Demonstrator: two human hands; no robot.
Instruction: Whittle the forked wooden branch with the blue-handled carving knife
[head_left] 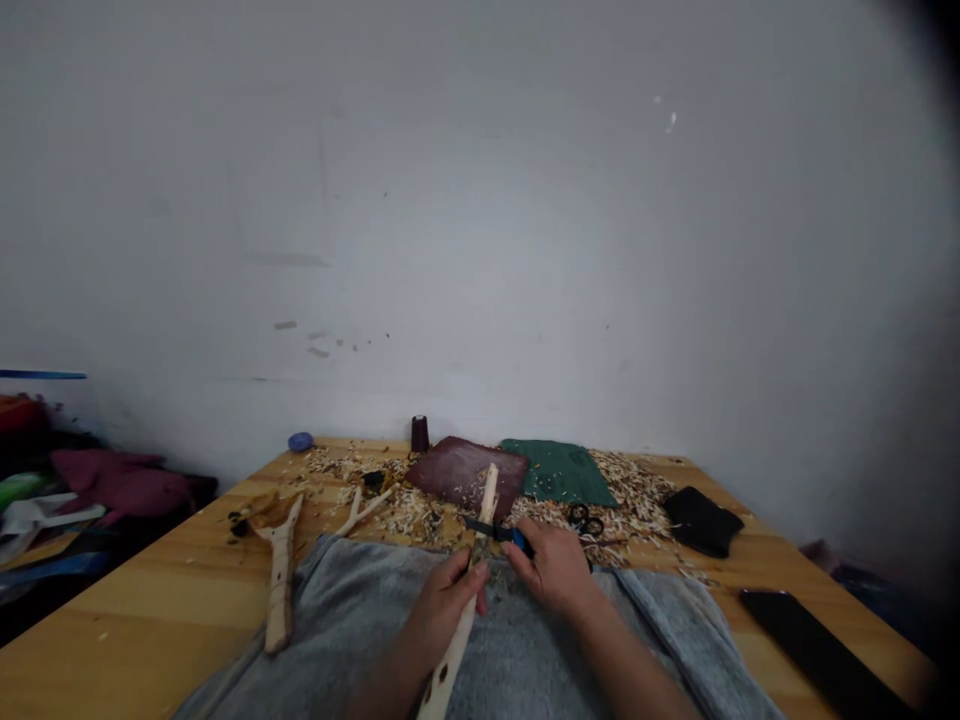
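A pale, mostly peeled wooden stick (448,668) runs from the bottom of the head view up past the middle of the table, tilted slightly right. My left hand (448,598) is wrapped round it, near a darker patch of bark. My right hand (556,568) grips the blue-and-black handle of a knife (501,533). Its dark blade lies across the stick just above my left hand and appears to touch the wood. Beneath both hands spreads a grey cloth (360,610).
Wood shavings (637,490) cover the table's back, around maroon (457,475) and green sheets (562,472), scissors (585,520) and a thread spool (419,433). Forked sticks (280,580) lie left. A black piece (703,522) and a dark flat slab (817,645) lie right.
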